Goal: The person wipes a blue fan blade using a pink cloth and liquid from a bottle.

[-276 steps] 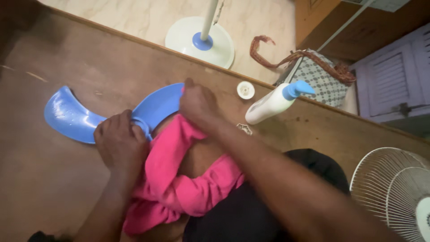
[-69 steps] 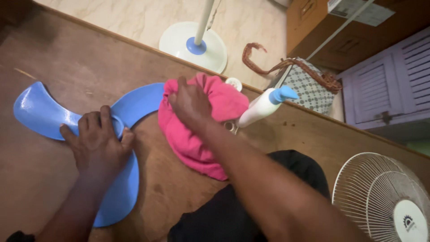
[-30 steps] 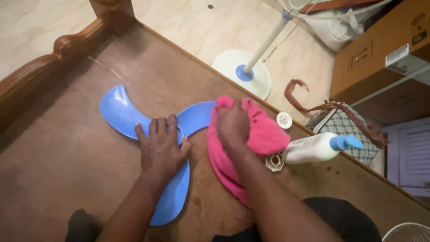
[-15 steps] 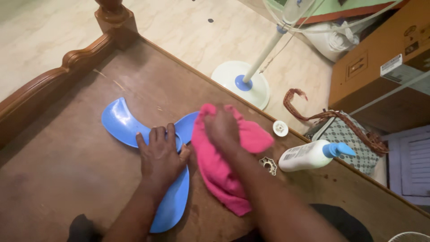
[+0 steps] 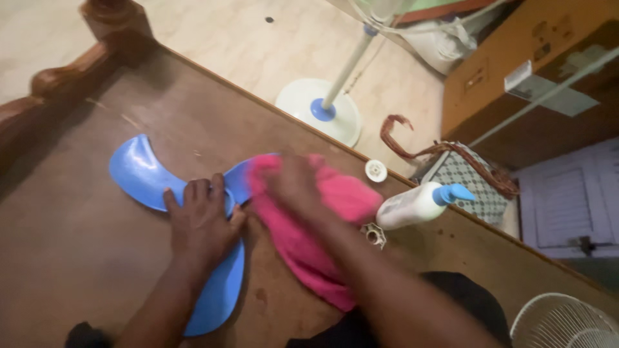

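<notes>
A blue three-bladed fan propeller (image 5: 138,169) lies flat on the brown wooden surface (image 5: 77,258). My left hand (image 5: 203,222) presses down on its hub, fingers spread. My right hand (image 5: 296,187), blurred by motion, holds a pink cloth (image 5: 322,241) against the blade that points to the right. The cloth covers most of that blade and trails toward me.
A white bottle with a blue pump (image 5: 416,203) lies on its side near the edge, with a small metal nut (image 5: 373,234) and a white round cap (image 5: 375,170) close by. A fan stand base (image 5: 319,116), a woven bag (image 5: 467,180) and a white fan grille (image 5: 564,322) sit around.
The camera has moved closer. My right hand has slid the pink cloth leftward along the blade toward the hub. My left hand stays on the hub.
</notes>
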